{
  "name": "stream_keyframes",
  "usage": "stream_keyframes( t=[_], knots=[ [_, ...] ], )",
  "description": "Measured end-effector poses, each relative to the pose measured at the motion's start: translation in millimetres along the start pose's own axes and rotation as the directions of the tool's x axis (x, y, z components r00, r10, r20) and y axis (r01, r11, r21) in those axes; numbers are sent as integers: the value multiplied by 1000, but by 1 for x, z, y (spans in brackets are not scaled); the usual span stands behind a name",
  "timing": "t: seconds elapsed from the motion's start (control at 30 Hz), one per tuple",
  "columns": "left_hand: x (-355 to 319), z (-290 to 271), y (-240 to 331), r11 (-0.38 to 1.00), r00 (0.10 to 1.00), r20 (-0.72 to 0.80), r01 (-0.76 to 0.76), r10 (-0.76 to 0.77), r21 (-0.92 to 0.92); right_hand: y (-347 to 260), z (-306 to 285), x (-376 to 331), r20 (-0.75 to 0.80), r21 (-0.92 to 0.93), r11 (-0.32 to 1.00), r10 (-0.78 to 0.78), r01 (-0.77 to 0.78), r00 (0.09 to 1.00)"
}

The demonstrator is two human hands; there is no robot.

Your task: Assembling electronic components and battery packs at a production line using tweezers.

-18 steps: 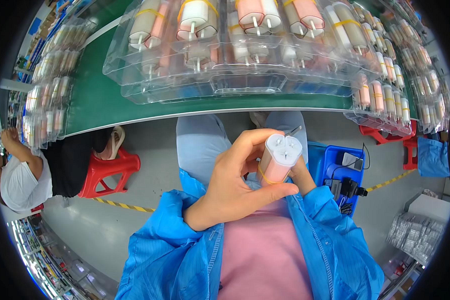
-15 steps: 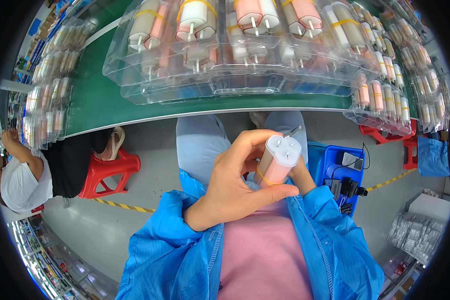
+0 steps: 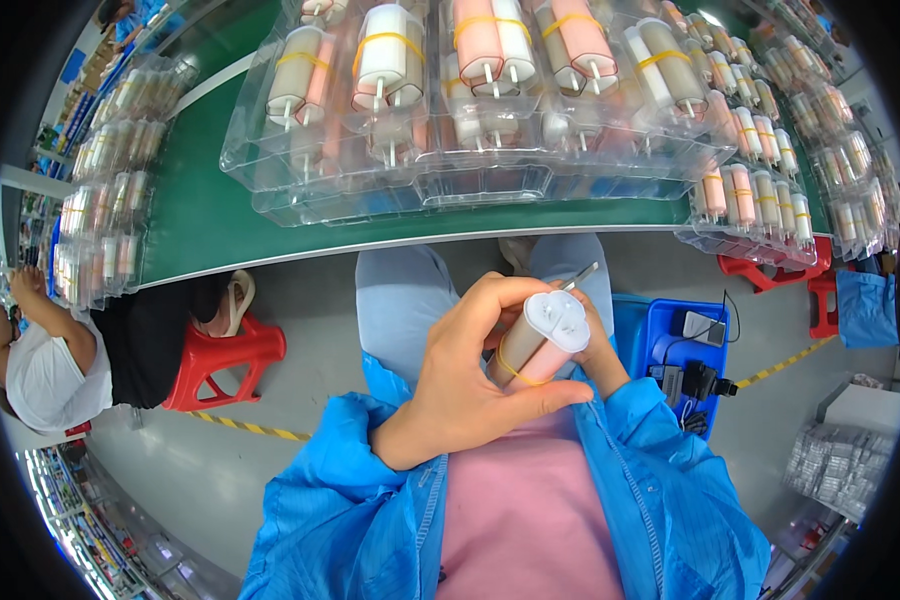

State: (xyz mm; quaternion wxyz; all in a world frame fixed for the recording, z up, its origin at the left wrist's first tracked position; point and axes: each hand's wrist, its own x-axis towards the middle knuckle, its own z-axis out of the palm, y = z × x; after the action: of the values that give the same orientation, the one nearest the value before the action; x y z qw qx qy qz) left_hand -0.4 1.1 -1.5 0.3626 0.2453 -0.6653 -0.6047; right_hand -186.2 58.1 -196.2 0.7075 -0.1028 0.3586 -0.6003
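Note:
My left hand is closed around a bundle of cylinders, one pinkish and one beige-grey, tied with a yellow rubber band. A white three-lobed end cap tops the bundle, tilted up toward me. Behind its right side, my right hand is closed, its fingertips mostly hidden. A thin grey metal tool sticks up beside the cap and appears to be gripped in that hand; its lower part is out of sight. Beyond both hands, stacked clear plastic trays on the table hold similar banded cylinder bundles.
The green table ends in a pale edge above my knees. At right on the floor is a blue bin with black devices and cables. Red stools stand either side. A person in white sits at left. More loaded trays stand right.
The bundle has moved slightly left and down, and its cap has turned, so the thin pins show less. The metal tool and my right hand have shifted a little with it.

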Motion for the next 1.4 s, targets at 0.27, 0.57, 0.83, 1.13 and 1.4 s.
stream_keyframes(
  t=[0.27,0.57,0.83,1.13,1.4],
  knots=[
    [4,1,7,993,999,31,-13,10,115,2,2,2,-25,-20,1000,10,-11,1000],
    [17,18,15,916,981,-60,-152,187,371,5,-4,4,9,40,999,-29,29,1000],
    [17,25,20,813,975,-61,-145,216,563,0,4,-1,30,55,998,-24,22,999],
    [25,17,44,775,944,-111,-185,312,605,4,3,5,135,128,992,-31,13,990],
    [113,-49,131,661,873,-17,-357,488,660,3,-10,9,132,182,983,-10,-14,991]
  ],
)
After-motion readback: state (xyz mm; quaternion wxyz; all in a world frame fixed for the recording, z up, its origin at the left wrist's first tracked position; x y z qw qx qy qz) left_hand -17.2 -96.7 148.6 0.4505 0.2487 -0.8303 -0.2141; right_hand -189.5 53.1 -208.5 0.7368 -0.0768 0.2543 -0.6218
